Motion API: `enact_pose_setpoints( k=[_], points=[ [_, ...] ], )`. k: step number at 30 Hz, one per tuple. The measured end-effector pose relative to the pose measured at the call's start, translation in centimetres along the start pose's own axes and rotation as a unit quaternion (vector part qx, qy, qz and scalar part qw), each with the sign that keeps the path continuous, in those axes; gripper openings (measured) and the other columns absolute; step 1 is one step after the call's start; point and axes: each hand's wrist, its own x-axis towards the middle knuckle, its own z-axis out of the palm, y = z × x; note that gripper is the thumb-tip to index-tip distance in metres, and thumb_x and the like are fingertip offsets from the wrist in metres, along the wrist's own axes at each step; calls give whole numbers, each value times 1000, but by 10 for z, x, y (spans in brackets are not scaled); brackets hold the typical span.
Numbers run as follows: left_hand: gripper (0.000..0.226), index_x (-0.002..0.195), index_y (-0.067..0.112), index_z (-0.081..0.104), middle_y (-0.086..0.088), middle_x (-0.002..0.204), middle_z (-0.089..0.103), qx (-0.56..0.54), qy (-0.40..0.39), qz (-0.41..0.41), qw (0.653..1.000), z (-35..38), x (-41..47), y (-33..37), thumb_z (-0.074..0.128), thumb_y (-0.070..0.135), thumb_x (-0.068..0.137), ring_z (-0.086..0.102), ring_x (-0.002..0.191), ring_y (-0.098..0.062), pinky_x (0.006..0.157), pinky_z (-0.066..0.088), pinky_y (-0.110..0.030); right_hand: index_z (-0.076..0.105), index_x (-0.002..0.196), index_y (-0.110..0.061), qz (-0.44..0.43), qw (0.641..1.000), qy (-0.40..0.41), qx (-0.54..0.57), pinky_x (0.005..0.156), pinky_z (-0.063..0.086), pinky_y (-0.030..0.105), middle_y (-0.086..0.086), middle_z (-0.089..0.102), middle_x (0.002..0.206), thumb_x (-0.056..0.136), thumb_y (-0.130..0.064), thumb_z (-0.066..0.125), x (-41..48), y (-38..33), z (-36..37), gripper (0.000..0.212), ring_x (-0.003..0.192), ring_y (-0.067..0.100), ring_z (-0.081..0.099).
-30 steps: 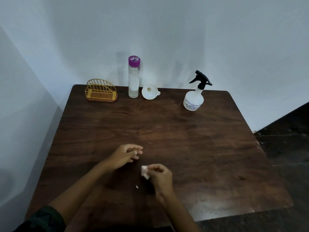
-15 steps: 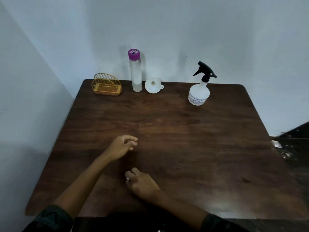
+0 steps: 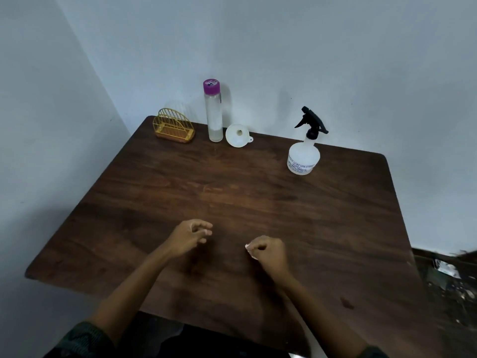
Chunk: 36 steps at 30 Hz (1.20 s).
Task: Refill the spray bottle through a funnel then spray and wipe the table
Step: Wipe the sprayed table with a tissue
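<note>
Head view. Has swung the right hand [image 3: 268,253] out from below the left hand [image 3: 189,239] to lower centre of the frame, beside it and apart. Grips a white scrap [image 3: 248,246] in tightly curled fingers, only an edge showing. Keeps the left fingers loosely curled, pinching nothing visible, as half a second back. Seems to be readying a wipe, yet has refilled nothing. Has left the spray bottle [image 3: 304,153] upper right on the table [image 3: 258,192], head on, with the funnel [image 3: 237,135] and capped tall bottle [image 3: 213,115] at upper centre.
</note>
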Motion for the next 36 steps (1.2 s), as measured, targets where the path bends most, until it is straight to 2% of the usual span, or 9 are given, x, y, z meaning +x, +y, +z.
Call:
enact_pose_setpoints(
  k=[2,4,8,12,17,20,25,31,36],
  points=[
    [18,107,15,60,-6,105,66,-5,-48,1,999,19,0,17,53,10,92,62,78,-10,67,45,-21,71,62,-6,167,956,57,233,59,53,19,2,71,65,68,13,66,-8,-1,-25,21,65,13,66],
    [17,106,21,58,-5,110,67,-13,-102,12,995,35,-2,31,57,15,91,65,85,-11,71,49,-21,71,65,-1,229,898,62,372,62,57,26,9,70,66,68,15,65,-14,-1,-37,18,67,20,66],
    [24,111,25,60,1,102,71,-66,-178,41,981,64,-10,47,63,24,87,70,90,-11,78,55,-22,63,74,4,241,834,53,493,63,59,32,18,68,75,72,16,61,-23,-19,-40,13,70,26,67],
    [12,93,21,69,3,83,71,-81,-151,104,980,86,-8,63,71,21,81,69,75,-6,67,55,-20,60,82,3,225,811,94,531,63,58,30,21,69,84,76,13,60,-26,-27,-46,12,74,26,68],
    [17,75,17,69,3,68,65,-49,-161,159,973,118,5,90,73,1,75,63,59,-5,52,51,-16,67,89,7,202,827,198,485,63,55,29,20,70,81,75,18,49,-44,-25,-72,25,75,28,67],
    [20,69,16,69,4,59,64,-58,-174,155,971,143,3,101,73,-3,73,61,51,-3,48,50,-15,68,94,4,179,862,248,405,70,58,33,19,73,85,70,17,60,-59,-18,-87,29,81,30,70],
    [13,72,13,69,-6,68,68,-62,-200,102,972,187,-1,120,74,1,74,65,59,-11,54,56,-20,70,88,2,177,870,282,363,78,56,40,21,72,85,69,6,72,-68,8,-124,20,82,32,69],
    [11,90,5,71,-12,80,71,3,-206,77,976,280,-7,147,71,11,80,67,75,-20,74,57,-35,65,72,-8,152,922,308,181,64,51,29,7,67,69,71,4,69,-69,64,-185,13,65,11,62],
    [23,112,7,64,-4,88,67,-1,-285,78,955,366,-7,190,54,7,91,62,75,-4,67,51,-16,68,77,-10,150,928,309,143,62,51,22,7,69,74,72,10,64,-68,128,-278,21,66,9,63]
  ],
)
